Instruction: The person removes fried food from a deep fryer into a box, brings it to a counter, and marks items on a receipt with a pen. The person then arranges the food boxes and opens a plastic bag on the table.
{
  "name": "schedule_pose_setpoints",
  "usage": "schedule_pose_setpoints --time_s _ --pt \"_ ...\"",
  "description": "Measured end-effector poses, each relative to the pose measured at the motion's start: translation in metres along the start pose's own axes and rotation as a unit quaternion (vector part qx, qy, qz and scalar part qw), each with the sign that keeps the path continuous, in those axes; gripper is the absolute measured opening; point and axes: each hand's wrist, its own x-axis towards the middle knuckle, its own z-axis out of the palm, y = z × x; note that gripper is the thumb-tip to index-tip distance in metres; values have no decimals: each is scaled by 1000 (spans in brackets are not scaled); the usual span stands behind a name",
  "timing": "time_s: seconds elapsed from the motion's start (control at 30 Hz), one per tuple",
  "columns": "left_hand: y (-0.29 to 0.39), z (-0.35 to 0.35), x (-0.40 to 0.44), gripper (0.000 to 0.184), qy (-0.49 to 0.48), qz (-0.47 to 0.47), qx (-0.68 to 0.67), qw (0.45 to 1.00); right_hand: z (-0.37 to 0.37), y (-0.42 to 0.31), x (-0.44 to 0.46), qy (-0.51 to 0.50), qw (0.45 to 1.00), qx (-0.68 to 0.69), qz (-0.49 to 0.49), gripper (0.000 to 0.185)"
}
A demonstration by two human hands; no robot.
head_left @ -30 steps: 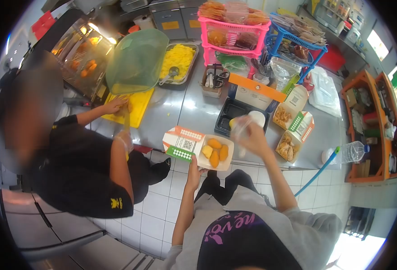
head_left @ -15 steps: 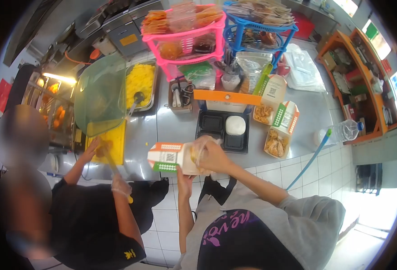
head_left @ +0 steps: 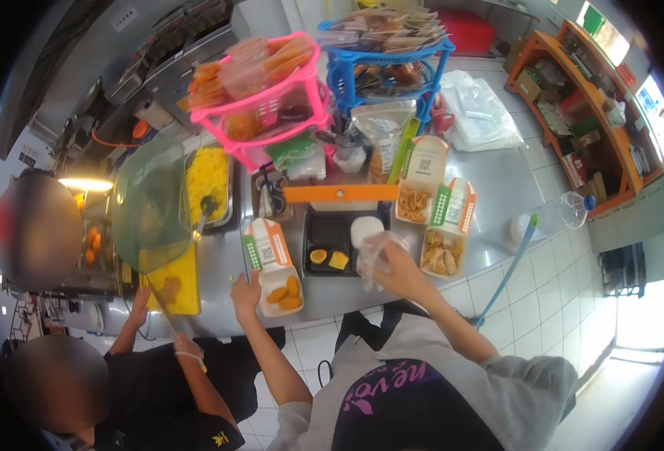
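My left hand (head_left: 247, 295) is at the left side of a takeaway box (head_left: 273, 252), thumb and fingers apart. The box stands open on the metal table, with several golden-brown pieces (head_left: 284, 295) inside. My right hand (head_left: 394, 267), in a clear plastic glove, is over the lower right of a black compartment tray (head_left: 328, 223). Its fingers are bunched downward, and what they hold, if anything, is hidden. A white rice mound (head_left: 366, 231) sits in the tray's upper right. Two yellow-brown pieces (head_left: 328, 258) lie in its lower left part.
Two open boxes of fried food (head_left: 443, 252) stand to the right. An orange bar (head_left: 339, 193) crosses behind the tray. Pink (head_left: 260, 101) and blue (head_left: 385, 64) racks hold packets. At left, a co-worker's hands (head_left: 187, 347) use a knife on a yellow board (head_left: 185, 282).
The takeaway box, earlier held up in my left hand, now stands on the table. My right hand has moved from the box to the tray. Two yellow-brown pieces now show in the tray.
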Motion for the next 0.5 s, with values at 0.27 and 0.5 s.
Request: schedule_pose_setpoints --time_s 0.27,0.5 --pt "356 -129 65 24 104 455 -258 846 -85 11 -38 -14 988 72 138 44" --pt "507 -9 240 42 112 402 58 907 -145 28 -63 -22 981 156 116 38"
